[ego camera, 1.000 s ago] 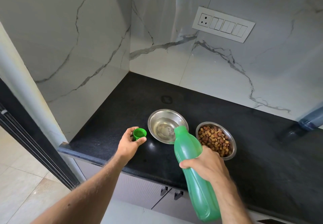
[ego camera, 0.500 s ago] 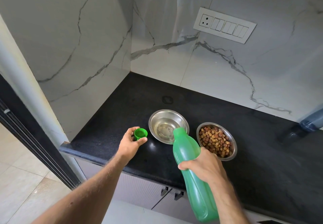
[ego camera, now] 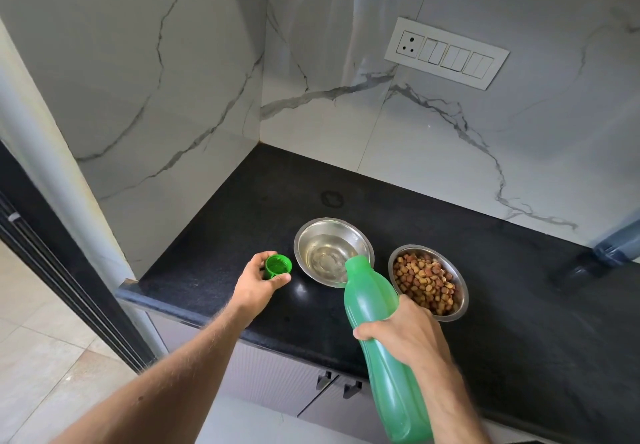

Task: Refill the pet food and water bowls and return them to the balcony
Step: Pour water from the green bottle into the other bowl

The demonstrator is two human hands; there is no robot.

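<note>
right hand (ego camera: 405, 334) tilting green bottle (ego camera: 377, 332) over water bowl (ego camera: 334, 253)

The right hand (ego camera: 405, 334) grips a green bottle (ego camera: 377, 339) tilted toward 11 o'clock, its mouth over the rim of the water bowl (ego camera: 332, 253). At that bowl's 9 o'clock, the left hand (ego camera: 258, 286) holds the green cap (ego camera: 277, 265). The kibble bowl (ego camera: 427, 282) sits at its 3 o'clock on the black counter (ego camera: 502, 305).

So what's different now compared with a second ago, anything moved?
Hardly anything. The right hand grips the tilted green bottle, mouth over the water bowl, as before. The left hand holds the green cap just as it did. The kibble bowl has not moved.
</note>
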